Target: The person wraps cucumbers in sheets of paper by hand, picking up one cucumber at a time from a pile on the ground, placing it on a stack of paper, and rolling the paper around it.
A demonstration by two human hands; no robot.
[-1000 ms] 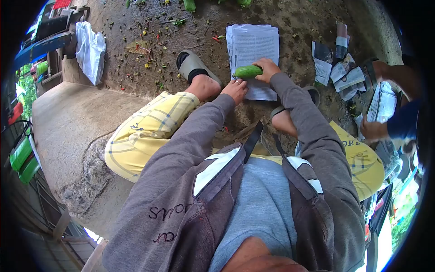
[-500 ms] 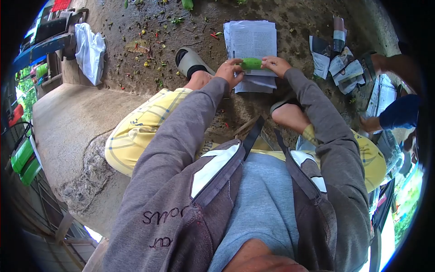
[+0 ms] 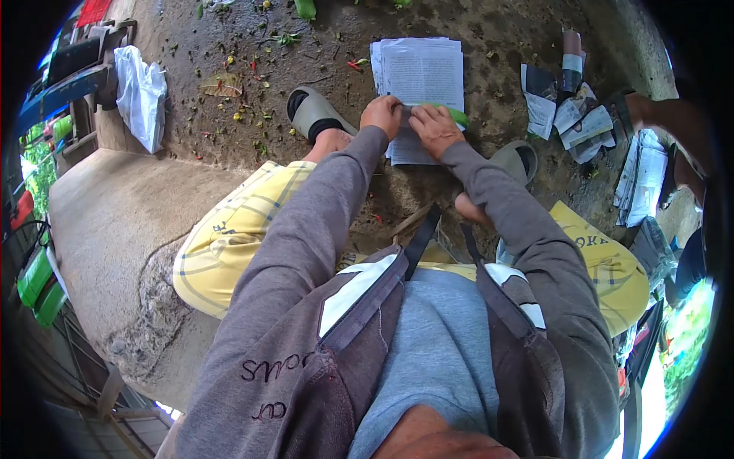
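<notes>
A stack of printed paper sheets (image 3: 423,69) lies on the wet, dirty ground in front of me. Across its lower part rests a long green vegetable (image 3: 457,116), mostly covered by paper and fingers, with its right end showing. My left hand (image 3: 382,116) is closed at the left side of the stack, pinching the near edge of a sheet. Beside it, my right hand (image 3: 434,128) presses its curled fingers on the paper over the vegetable. The two hands are close together but apart.
Paper-wrapped bundles (image 3: 572,65) and loose paper (image 3: 585,126) lie to the right, near another person's arm (image 3: 665,115). A white plastic bag (image 3: 140,96) hangs at the left above a concrete slab (image 3: 115,206). Leaves and red and yellow bits litter the ground.
Both hands have moved nearer each other, and paper now covers much of the vegetable. My right hand has shifted left. The other person's blue-sleeved arm has drawn back at the right.
</notes>
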